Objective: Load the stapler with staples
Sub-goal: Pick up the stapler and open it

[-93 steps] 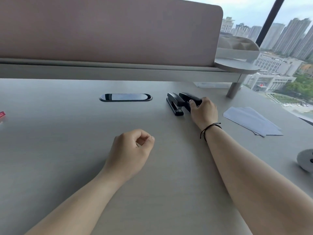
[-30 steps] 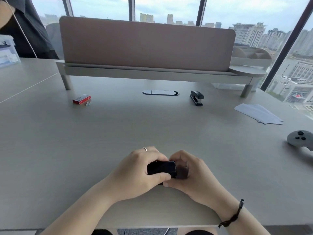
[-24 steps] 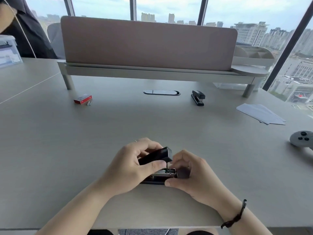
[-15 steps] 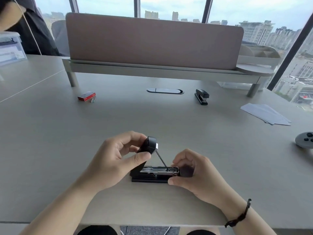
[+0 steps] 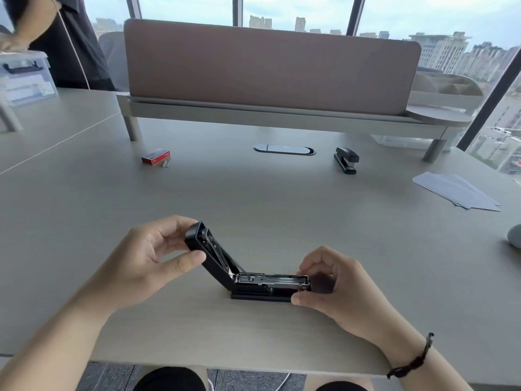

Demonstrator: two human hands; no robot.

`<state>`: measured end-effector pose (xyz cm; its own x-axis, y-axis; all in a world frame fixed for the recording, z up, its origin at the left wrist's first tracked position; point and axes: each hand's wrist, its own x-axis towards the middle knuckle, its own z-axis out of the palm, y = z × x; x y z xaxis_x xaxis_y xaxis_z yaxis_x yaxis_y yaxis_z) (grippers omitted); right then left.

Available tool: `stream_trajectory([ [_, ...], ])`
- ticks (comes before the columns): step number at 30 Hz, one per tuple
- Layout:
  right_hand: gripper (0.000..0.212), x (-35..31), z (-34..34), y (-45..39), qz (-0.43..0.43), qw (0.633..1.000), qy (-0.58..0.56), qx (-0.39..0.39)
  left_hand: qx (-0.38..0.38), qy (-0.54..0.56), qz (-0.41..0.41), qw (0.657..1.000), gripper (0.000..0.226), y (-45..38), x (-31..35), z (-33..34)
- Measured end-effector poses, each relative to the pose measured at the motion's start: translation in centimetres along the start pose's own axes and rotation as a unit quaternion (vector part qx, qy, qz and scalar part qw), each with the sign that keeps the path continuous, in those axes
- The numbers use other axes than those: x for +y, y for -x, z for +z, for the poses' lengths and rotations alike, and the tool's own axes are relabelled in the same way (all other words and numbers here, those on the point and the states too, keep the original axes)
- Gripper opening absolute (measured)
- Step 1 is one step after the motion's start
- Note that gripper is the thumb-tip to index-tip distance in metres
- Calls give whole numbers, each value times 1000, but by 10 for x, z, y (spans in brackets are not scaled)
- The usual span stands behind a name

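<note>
A black stapler rests on the desk near the front edge, with its top cover swung up and back to the left and the metal staple channel exposed. My left hand pinches the raised cover's end between thumb and fingers. My right hand grips the front end of the stapler's base and holds it down on the desk. A red staple box lies far back on the left with a loose strip of staples beside it.
A second black stapler sits at the back right beside an oval cable grommet. White sheets of paper lie at the right, a grey controller at the right edge. A raised shelf with divider panel spans the back; a person stands far left.
I pulled one stapler from the back to the front edge. Over the last second my left hand has swung its cover from shut to wide open and back to the left.
</note>
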<state>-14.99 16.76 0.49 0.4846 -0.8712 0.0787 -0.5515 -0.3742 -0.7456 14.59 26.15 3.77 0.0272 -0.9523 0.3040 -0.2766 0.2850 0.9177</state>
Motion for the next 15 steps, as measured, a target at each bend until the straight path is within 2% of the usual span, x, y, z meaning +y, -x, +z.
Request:
stream_trajectory([
  [4,40,-1,-1,0,1,1000,2,-3,-17,-46,-20,999,19,7,-6,-17],
  [11,36,-3,0,-1,1,1000,-5,-7,-44,-159,-72,984,25,18,-19,-30],
  [15,36,-4,0,0,2,1000,-6,-5,-58,-210,-79,973,37,19,-24,-33],
])
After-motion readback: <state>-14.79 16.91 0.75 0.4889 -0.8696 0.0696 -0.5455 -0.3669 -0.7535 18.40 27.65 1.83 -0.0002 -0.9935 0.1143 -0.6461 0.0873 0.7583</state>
